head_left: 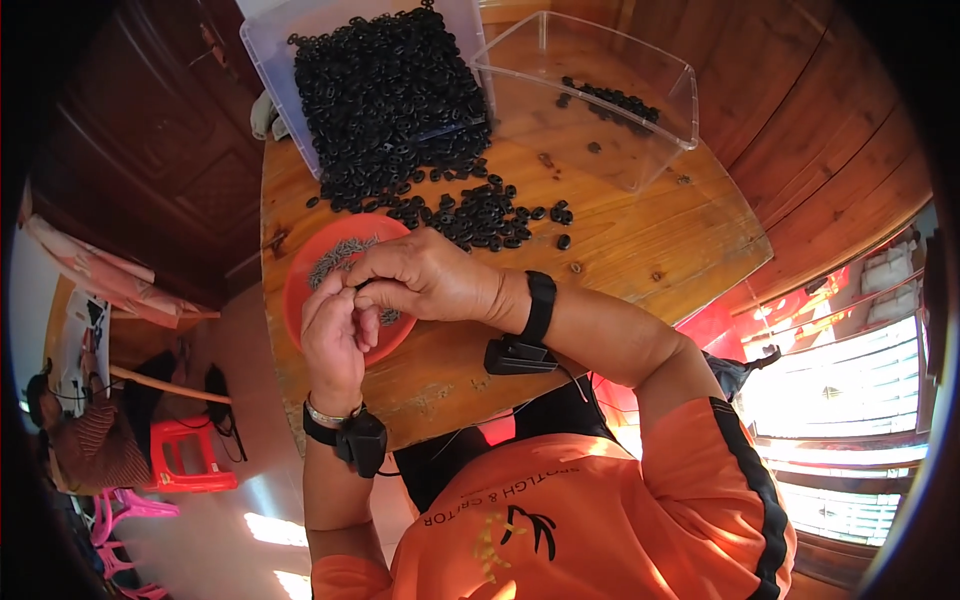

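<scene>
Right over the red bowl [296, 300], both hands are meeting at the fingertips! The right hand [425, 275] is pinching a small black piece [363, 284] between thumb and forefinger, while the left hand [335, 335] is bunching its fingers alongside; whether those are clamping anything, I cannot tell. Beneath them, slim grey pieces [340, 258] are lying in the bowl. Just beyond, loose black pieces [485, 222] are spreading over the wooden table [640, 245] before a heaped translucent tub [283, 75], and farther right a clear box [695, 110] is holding a smaller dark cluster.
</scene>
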`<state>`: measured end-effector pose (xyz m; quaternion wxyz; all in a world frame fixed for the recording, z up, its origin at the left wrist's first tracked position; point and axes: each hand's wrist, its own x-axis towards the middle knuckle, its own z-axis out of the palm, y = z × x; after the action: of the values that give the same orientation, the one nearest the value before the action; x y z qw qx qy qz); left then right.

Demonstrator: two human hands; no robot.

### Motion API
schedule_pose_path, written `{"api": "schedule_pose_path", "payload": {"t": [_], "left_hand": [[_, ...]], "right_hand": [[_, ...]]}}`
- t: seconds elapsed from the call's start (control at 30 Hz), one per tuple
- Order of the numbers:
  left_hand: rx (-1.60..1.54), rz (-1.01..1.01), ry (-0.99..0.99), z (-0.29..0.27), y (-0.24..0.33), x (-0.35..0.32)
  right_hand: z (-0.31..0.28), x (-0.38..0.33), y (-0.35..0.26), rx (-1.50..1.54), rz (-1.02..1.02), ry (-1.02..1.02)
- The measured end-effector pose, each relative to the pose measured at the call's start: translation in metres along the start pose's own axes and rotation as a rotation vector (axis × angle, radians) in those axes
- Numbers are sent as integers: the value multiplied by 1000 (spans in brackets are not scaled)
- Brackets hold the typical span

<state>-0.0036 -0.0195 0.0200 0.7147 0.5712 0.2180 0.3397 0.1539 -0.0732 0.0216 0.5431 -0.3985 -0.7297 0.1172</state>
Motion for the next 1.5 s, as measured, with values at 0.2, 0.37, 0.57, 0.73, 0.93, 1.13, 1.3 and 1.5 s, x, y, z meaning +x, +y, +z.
{"api": "schedule_pose_path", "payload": {"t": [0.2,0.37,0.57,0.73,0.93,1.13,1.3,1.5], "left_hand": [[94,62,31,2,-3,5],[214,111,110,-2,-3,6],[194,82,114,-2,-5,8],[235,69,90,-3,-3,7],[229,52,76,-3,-4,7],[299,39,66,-1,-1,5],[299,57,46,-1,-1,5],[321,44,35,-3,-3,6]], "right_hand": [[-14,6,0,-32,60,76],[-118,22,1,-230,319,735],[-172,-5,35,-844,277,880],[-112,2,56,-938,432,193],[-83,-2,74,-1037,717,-263],[-75,4,74,-1077,805,-318],[-78,-2,81,-1108,697,-326],[-79,-5,86,-1087,656,-287]]}}
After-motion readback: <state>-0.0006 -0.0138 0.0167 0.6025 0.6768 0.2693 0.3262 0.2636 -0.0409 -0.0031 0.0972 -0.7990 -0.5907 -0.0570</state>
